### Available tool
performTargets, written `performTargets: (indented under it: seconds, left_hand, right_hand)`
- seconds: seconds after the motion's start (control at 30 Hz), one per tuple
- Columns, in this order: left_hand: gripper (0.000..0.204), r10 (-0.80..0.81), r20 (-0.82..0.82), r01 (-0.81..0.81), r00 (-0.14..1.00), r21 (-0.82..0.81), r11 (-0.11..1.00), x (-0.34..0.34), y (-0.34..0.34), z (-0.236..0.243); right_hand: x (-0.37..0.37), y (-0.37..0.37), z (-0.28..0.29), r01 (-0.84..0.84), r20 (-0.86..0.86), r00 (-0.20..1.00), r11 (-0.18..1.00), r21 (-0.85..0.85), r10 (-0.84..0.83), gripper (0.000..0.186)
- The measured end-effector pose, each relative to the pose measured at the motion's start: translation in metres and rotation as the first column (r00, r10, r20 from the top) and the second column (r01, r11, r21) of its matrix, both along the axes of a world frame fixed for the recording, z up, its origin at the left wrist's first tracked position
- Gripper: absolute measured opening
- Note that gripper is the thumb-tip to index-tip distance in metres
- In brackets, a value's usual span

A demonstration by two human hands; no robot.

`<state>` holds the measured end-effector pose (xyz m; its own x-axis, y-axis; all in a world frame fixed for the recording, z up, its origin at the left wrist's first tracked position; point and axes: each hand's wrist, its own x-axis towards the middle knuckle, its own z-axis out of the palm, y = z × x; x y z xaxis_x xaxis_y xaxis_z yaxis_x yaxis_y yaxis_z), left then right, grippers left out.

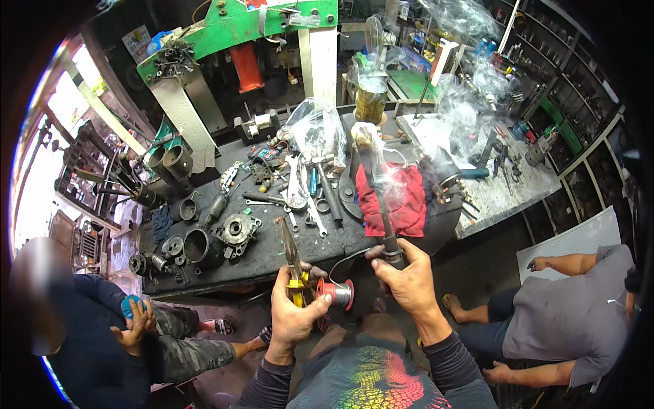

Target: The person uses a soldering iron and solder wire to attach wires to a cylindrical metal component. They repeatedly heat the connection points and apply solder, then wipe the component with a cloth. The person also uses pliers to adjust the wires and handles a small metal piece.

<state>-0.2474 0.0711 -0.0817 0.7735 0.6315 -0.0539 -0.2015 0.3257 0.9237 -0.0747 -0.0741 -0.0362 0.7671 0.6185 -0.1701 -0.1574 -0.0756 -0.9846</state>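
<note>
My left hand point(291, 319) is closed around long-nosed pliers point(291, 249) with yellow handles, their jaws pointing away from me. The same hand also grips a red spool of solder wire point(342, 294), and a strand of the wire runs from it toward my right hand. My right hand point(410, 278) is wrapped round the handle of a large soldering iron point(379, 187), held upright in the view. Its far end meets a pale lump point(364, 135), with smoke around it. Below the iron lies a red cloth point(402, 198).
On the dark workbench point(272, 273) lie wrenches point(303, 187), a hammer point(329, 191) and metal housings point(240, 232). A yellowish can point(371, 102) stands behind. At right is a metal-topped table point(507, 184) with tools. One person point(75, 334) sits at left, another point(565, 307) at right.
</note>
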Motion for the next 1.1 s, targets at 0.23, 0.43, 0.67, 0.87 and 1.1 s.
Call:
performTargets:
  seconds: [0.23, 0.43, 0.67, 0.87, 1.1]
  left_hand:
    - [0.057, 0.020, 0.013, -0.020, 1.000, 0.033, 0.999, 0.022, -0.044, 0.022]
    - [0.053, -0.125, -0.011, 0.125, 0.992, 0.017, 0.992, 0.064, -0.089, 0.037]
    - [0.047, -0.327, 0.025, 0.324, 0.945, 0.075, 0.943, 0.121, -0.145, 0.052]
    - [0.036, -0.279, -0.063, 0.280, 0.958, 0.013, 0.960, 0.168, -0.186, 0.049]
    - [0.061, -0.283, 0.019, 0.283, 0.959, 0.011, 0.959, 0.178, -0.175, 0.061]
  right_hand:
    - [0.038, -0.018, 0.016, -0.024, 0.053, 0.998, 0.996, 0.080, 0.019, 0.013]
    - [0.094, -0.062, 0.034, -0.047, 0.163, 0.986, 0.987, 0.153, 0.021, 0.014]
    - [0.172, -0.116, 0.055, -0.096, 0.099, 0.992, 0.981, 0.168, 0.080, 0.017]
    - [0.199, -0.135, 0.060, -0.174, 0.108, 0.981, 0.976, 0.127, 0.161, 0.020]
    - [0.202, -0.130, 0.065, -0.141, 0.081, 0.988, 0.973, 0.182, 0.128, 0.022]
